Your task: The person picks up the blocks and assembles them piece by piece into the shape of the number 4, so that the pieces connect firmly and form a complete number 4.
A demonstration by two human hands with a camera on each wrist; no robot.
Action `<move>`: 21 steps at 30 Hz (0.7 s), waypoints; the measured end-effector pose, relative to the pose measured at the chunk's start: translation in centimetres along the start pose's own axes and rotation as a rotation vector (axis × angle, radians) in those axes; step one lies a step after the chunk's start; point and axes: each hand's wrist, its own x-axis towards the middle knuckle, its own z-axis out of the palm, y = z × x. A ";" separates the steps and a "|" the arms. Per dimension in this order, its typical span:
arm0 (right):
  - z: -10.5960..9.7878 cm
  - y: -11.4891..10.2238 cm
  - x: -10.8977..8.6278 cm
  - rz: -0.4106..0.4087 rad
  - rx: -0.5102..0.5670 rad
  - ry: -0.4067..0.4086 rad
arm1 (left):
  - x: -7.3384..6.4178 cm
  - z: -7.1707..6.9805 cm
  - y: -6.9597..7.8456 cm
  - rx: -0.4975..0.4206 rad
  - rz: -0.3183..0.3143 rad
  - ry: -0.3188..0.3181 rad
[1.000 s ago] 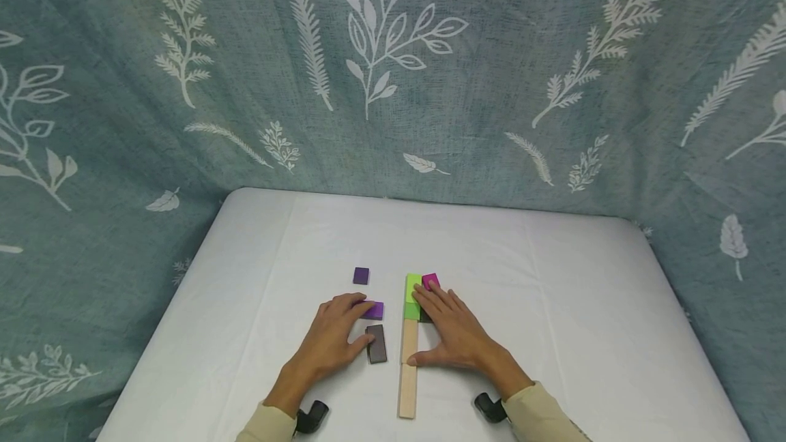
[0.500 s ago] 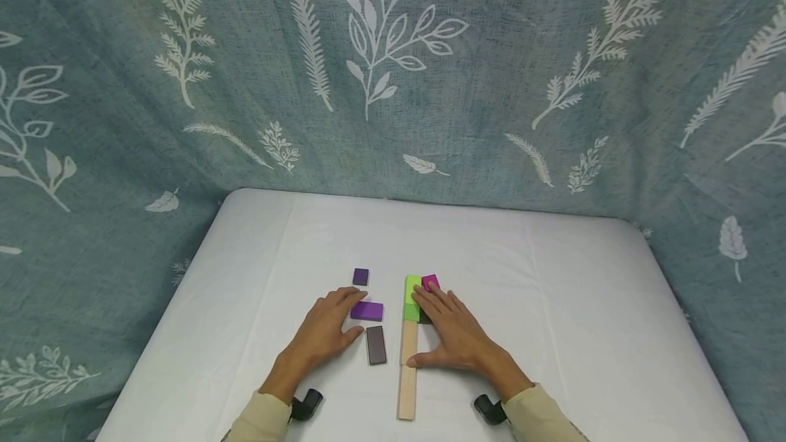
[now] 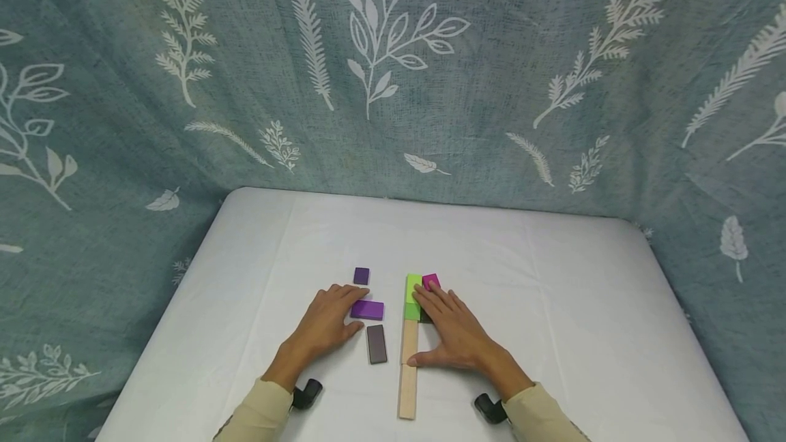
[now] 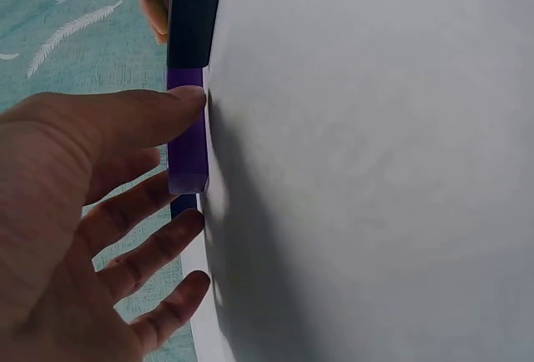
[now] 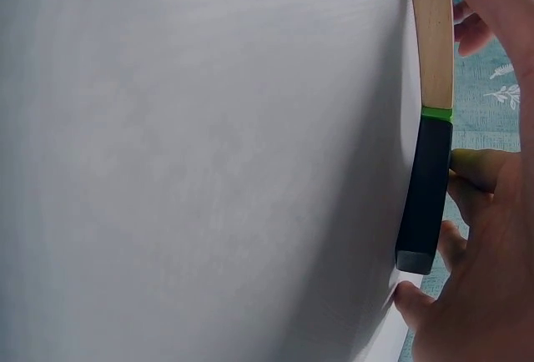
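My left hand (image 3: pixel 325 319) is at the left end of a purple block (image 3: pixel 368 310), index finger reaching above it and thumb below, with the block lying on the cloth. A grey-brown block (image 3: pixel 377 344) lies just nearer, a dark purple square block (image 3: pixel 361 276) farther off. My right hand (image 3: pixel 457 333) rests with spread fingers over the right row: fingertips on the lime green block (image 3: pixel 413 284), thumb tip at the join of two wooden blocks (image 3: pixel 408 393). A green block (image 3: pixel 412 312) sits between lime and wood. Under the fingers, a dark block (image 5: pixel 425 195) is partly hidden.
A magenta block (image 3: pixel 430 280) stands against the lime block's right side at the far end. All lie on a white-clothed table (image 3: pixel 522 278). Behind and at the sides hangs a leaf-patterned teal curtain (image 3: pixel 245 53). Black wrist cameras (image 3: pixel 307 394) sit below both hands.
My left hand has drawn back to the left, its fingers and thumb coming off the purple and grey-brown blocks. The blocks and my right hand have stayed in place.
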 end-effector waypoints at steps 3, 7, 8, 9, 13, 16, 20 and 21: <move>-0.1 0.0 0.0 0.002 0.003 -0.007 | 0.3 0.0 0.0 0.023 0.009 -0.009; -0.2 -0.1 0.0 0.008 0.007 -0.024 | 0.6 -0.1 0.2 0.047 0.015 -0.022; -0.2 -0.1 0.0 0.008 0.008 -0.026 | 0.6 -0.1 0.2 0.050 0.017 -0.021; -0.2 -0.2 0.0 0.009 0.009 -0.027 | 0.6 -0.1 0.3 0.056 0.020 -0.020; -0.2 -0.2 0.0 0.013 0.005 -0.031 | 0.8 -0.1 0.4 0.060 0.032 -0.011; -0.3 -0.2 0.0 0.015 -0.002 -0.033 | 1.0 0.0 0.5 0.061 0.039 -0.010; -0.3 -0.2 0.0 0.014 0.002 -0.032 | 1.4 0.0 0.8 0.054 0.045 -0.016; -0.3 -0.2 0.0 0.014 0.003 -0.032 | 1.5 0.0 0.9 0.050 0.046 -0.018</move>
